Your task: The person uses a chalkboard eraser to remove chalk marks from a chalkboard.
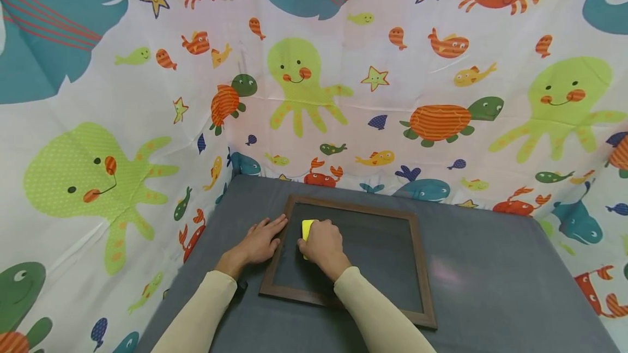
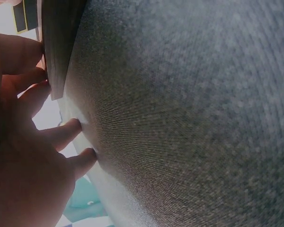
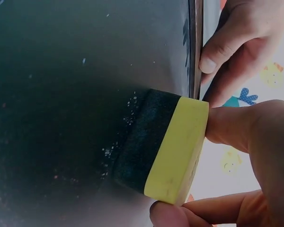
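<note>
Sea-creature cloth point(image 1: 343, 42) behind and beside the chalkboard, grey tabletop point(image 1: 495, 277) under it. Chalkboard point(image 1: 378, 255) lies flat, wooden frame point(image 1: 423, 266) round its edge. Left hand point(image 1: 259, 241) at chalkboard's left edge, fingers spread and mostly straight, touching frame, gripping nothing. Right hand point(image 1: 324, 244) over chalkboard's left half, nearly closed, thumb and fingers pinching the sides of a yellow-and-black eraser point(image 3: 173, 151), dark side against chalkboard. White specks point(image 3: 108, 152) on chalkboard beside eraser. Risks: hard rub plus light left-hand contact could skid chalkboard; uneven pressure could smear specks
</note>
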A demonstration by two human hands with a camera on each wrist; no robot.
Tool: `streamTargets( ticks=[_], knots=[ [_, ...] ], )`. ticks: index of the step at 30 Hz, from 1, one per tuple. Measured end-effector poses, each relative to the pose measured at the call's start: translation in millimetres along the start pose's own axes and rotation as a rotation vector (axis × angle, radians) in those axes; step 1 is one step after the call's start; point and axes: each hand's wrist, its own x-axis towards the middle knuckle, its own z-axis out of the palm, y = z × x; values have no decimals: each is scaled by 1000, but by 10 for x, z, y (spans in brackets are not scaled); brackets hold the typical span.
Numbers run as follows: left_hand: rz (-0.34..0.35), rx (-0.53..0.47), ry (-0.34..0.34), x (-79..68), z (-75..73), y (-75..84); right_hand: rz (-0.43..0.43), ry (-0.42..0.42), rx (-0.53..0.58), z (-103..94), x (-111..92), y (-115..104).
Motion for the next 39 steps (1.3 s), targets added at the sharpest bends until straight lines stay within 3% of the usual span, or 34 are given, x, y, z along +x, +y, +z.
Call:
streamTargets(
  ticks=[21, 28, 34, 39],
  knots=[
    [-6, -21, -23, -37, -17, 26, 20, -13, -19, -36, -52, 0],
    [23, -32, -11, -24, -30, -9, 55, -22, 6, -91, -55, 163],
    [84, -88, 11, 21, 37, -143, 86, -12, 22, -166, -107, 346],
    [85, -108, 7, 46, 99, -220, 108, -12, 21, -219, -141, 525]
  ],
)
